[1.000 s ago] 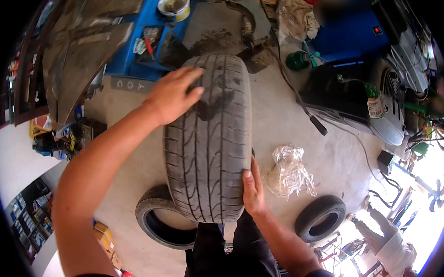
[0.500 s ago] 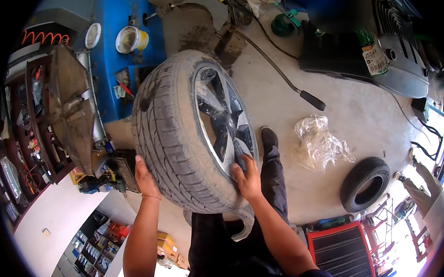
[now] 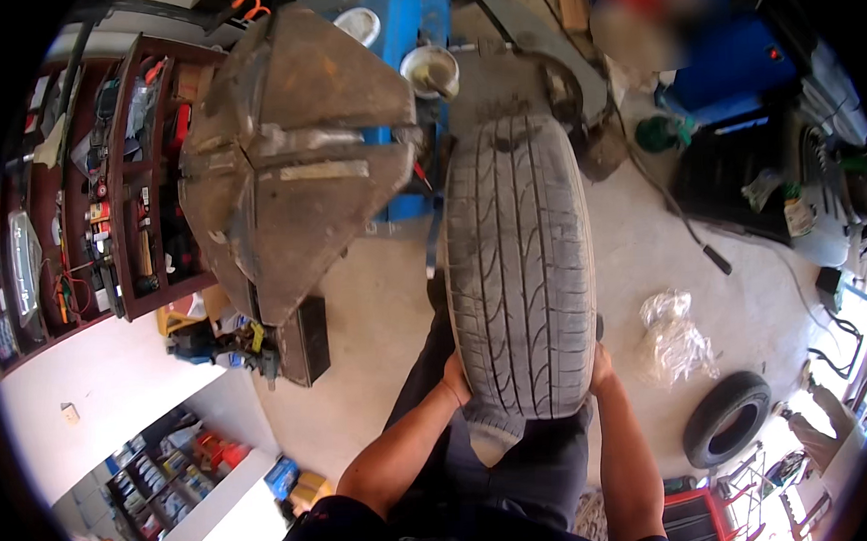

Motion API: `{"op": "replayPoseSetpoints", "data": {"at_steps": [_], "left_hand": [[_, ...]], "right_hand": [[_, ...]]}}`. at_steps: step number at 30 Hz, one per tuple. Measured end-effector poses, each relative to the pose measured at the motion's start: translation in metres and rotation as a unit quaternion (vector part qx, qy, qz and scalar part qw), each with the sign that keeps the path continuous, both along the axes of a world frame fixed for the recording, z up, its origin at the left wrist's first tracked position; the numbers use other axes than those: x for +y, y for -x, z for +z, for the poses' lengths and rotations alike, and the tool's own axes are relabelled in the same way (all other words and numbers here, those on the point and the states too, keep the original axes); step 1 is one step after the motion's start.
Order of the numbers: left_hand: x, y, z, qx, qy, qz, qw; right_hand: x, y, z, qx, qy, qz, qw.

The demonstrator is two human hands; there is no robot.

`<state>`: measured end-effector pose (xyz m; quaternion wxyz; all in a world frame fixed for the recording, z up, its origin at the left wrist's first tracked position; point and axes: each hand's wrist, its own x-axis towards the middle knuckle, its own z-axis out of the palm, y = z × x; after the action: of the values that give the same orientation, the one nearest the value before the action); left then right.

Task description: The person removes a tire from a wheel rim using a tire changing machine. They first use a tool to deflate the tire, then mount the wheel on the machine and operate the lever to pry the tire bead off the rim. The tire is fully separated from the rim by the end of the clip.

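A car wheel with a worn, dusty tire [image 3: 518, 267] stands upright in front of my legs, its grooved tread turned towards me. My left hand [image 3: 455, 378] presses on the left sidewall near the bottom, and most of its fingers are hidden behind the tire. On the other side my right hand [image 3: 601, 367] grips the right sidewall at about the same height, its fingers also mostly out of sight. The rim is hidden from this angle. Left of the wheel is the brown metal turntable [image 3: 330, 217] of a blue machine [image 3: 399, 40].
A white bucket [image 3: 431, 72] sits on the machine. A black-handled metal bar [image 3: 714, 258], clear plastic wrap [image 3: 677, 342] and another tire [image 3: 727, 419] are on the right. Shelves of tools [image 3: 131, 206] line the left; a red cart [image 3: 696, 520] stands lower right. A person [image 3: 816, 423] is at the far right.
The wheel has swung round from showing its spoked rim to showing its tread, and is more to the right. My hands went with it. The turntable now appears larger and nearer.
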<state>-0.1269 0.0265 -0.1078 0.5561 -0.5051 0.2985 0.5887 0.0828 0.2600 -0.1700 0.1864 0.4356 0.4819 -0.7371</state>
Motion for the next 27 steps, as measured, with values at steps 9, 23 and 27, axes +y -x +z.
{"op": "replayPoseSetpoints", "data": {"at_steps": [9,23,27], "left_hand": [[0.018,0.083,0.091,0.427,-0.028,-0.232,0.873],[0.019,0.109,0.05,0.594,0.177,-0.368,0.693],[0.045,0.128,0.074,0.619,0.218,-0.417,0.629]], "right_hand": [[0.066,0.149,0.096,-0.061,0.195,-0.186,0.961],[0.016,0.186,0.075,-0.146,-0.314,-0.288,0.893],[-0.005,0.144,0.131,-0.134,-0.255,-0.361,0.887]]}}
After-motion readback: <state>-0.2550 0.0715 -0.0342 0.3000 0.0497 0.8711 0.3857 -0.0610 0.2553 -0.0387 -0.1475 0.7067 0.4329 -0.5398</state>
